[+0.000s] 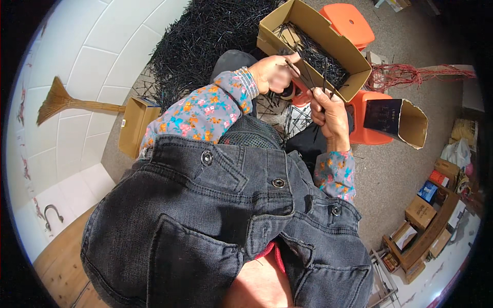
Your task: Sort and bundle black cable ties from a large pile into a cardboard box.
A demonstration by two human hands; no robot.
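My left hand (276, 75) is closed, thumb and fingers pinched on the end of a thin black strip. To its right, my right hand (330, 114) is closed around several thin black strips (325, 73), which stick out above and below the fingers. Both hands are above my lap, at the near side of an open cardboard box (314, 11) that holds many more such strips (303, 43). Part of the left hand is blurred, so its grip shows only in part.
A large heap of black strips (200, 46) lies on the floor at the far left. Orange stools (352, 25) stand by the box, with an open dark carton (382, 117) on the nearer one. Red cords (395, 76) lie at right. A broom (67, 102) leans at left.
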